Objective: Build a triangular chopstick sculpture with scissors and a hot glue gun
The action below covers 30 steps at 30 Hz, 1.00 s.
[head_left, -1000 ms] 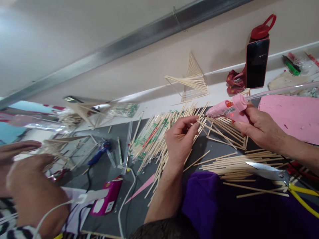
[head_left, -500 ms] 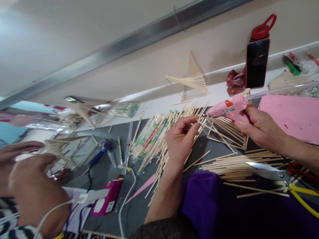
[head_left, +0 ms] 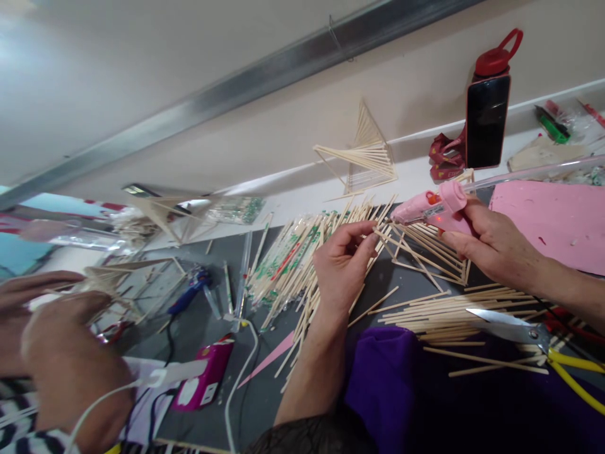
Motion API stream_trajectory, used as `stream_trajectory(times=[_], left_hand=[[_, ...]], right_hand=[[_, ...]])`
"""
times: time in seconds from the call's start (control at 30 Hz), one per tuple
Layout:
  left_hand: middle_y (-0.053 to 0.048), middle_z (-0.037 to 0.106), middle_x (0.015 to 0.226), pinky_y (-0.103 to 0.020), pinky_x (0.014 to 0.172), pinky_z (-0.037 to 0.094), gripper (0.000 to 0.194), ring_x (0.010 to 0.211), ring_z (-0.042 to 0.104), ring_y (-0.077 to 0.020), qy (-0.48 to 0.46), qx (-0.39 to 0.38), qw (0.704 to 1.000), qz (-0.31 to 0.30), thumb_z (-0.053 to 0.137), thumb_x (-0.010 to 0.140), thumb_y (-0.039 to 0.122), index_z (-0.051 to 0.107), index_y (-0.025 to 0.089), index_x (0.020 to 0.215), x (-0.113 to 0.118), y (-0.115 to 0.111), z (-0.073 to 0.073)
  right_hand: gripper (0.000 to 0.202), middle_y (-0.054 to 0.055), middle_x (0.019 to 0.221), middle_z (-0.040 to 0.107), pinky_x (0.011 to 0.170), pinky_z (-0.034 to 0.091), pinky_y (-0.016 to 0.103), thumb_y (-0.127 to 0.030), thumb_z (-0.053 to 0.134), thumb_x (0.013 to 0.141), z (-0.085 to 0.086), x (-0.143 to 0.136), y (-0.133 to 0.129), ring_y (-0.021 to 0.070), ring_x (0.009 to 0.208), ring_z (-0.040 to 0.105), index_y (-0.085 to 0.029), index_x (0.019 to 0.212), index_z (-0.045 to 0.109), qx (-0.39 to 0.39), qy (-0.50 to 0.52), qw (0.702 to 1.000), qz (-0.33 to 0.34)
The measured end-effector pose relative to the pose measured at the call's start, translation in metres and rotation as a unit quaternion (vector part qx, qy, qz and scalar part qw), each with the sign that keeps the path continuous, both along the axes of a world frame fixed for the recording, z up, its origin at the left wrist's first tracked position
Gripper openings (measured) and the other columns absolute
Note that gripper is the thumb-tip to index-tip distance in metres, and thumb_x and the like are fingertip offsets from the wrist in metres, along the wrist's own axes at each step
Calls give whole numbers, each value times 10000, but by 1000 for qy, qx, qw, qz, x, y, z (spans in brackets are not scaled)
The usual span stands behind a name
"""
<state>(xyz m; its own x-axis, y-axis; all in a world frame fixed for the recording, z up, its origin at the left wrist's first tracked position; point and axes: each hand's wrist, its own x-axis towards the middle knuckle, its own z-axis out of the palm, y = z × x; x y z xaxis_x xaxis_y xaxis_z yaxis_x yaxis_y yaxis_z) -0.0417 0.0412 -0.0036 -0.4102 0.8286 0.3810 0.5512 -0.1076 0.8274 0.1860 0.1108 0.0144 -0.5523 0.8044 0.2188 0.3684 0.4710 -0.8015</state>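
My right hand [head_left: 489, 236] is closed round the handle of a pink hot glue gun [head_left: 437, 205], a clear glue stick [head_left: 534, 169] running out of its back. The gun's nozzle meets the corner of a frame of wooden sticks [head_left: 416, 252], right by my left fingertips. With thumb and fingers pinched, my left hand [head_left: 343, 261] grips that corner of the stick frame. Loose wooden sticks [head_left: 454, 309] lie below the frame, and more, partly in green-printed wrappers [head_left: 293, 261], spread behind my left hand.
Scissors with yellow handles [head_left: 534, 334] lie at the right over purple cloth [head_left: 382, 359]. A finished-looking stick model [head_left: 368, 157] leans at the wall, near a phone [head_left: 488, 123] against a red-capped bottle. At left, another person's hands [head_left: 70, 340] work near a blue glue gun [head_left: 189, 293] and white cable [head_left: 231, 391].
My two hands, the glue gun and the stick frame stay practically still. The other person's hand at the left has shifted slightly to the right.
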Motion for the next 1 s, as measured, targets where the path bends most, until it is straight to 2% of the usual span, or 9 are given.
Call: stream_trajectory(times=[0.47,0.83,1.0], left_hand=[[21,695,701,-190,487,448,126,493,582,-68,-6,-6,1000,1,748,773,268,750,214,887,0,-1,1],[27,688,682,-187,483,448,109,490,577,-67,-6,0,1000,-1,749,776,248,748,218,880,1,0,1],[21,696,701,-193,484,455,108,495,580,-71,-3,-3,1000,-6,745,785,261,742,215,882,1,-1,2]], right_hand=[[372,53,748,643,535,408,298,-355,472,857,1,0,0,192,595,574,-140,1153,538,7,-13,1000,0],[459,124,875,694,655,492,361,-384,430,868,8,-2,-2,242,696,636,-107,1213,553,55,-58,997,-10],[468,166,1011,704,719,520,395,-405,419,890,10,-2,-3,270,799,669,-114,1233,551,63,-51,997,-4]])
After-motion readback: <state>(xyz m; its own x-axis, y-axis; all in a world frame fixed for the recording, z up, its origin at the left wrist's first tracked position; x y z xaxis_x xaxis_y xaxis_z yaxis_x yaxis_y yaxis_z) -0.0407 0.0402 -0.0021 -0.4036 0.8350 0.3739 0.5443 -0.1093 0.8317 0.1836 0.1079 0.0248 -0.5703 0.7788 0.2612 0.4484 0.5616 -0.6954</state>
